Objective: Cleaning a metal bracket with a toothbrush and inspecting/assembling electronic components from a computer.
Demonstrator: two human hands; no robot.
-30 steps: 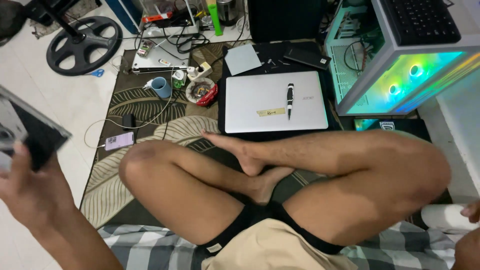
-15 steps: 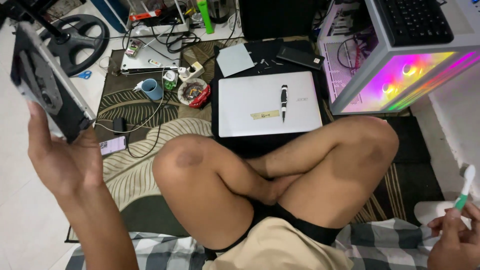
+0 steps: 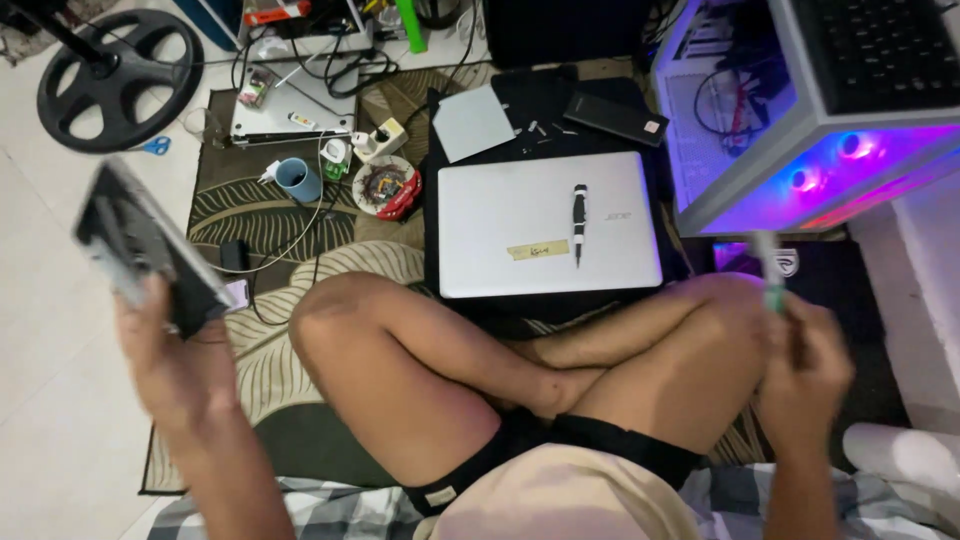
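My left hand point(image 3: 175, 365) is raised over the left edge of the patterned brown rug point(image 3: 270, 360), its fingers closed around the lower end of a flat, dark rectangular drive-like part with a grey metal face point(image 3: 140, 245). The part tilts up and away from me, blurred, so I cannot make out its detail. My right hand point(image 3: 805, 365) is up near my right knee, closed around a thin pale stick-shaped tool with a greenish band point(image 3: 770, 270); the tool stands roughly upright and is also blurred.

I sit cross-legged on the rug. Just beyond my legs lies a closed silver laptop point(image 3: 520, 215) on a black mat, with a black-and-white screwdriver point(image 3: 579, 220) and a strip of yellowish tape point(image 3: 537, 249) lying on its lid. Toward the rug's far edge, left of the laptop, stand a blue mug point(image 3: 298, 179) and a round white dish full of small parts point(image 3: 385, 187). At the far right a clear-sided computer case glowing purple point(image 3: 800, 150) stands just beside the laptop. A black wheel-shaped base point(image 3: 118, 65) rests on the pale floor by the far left corner.
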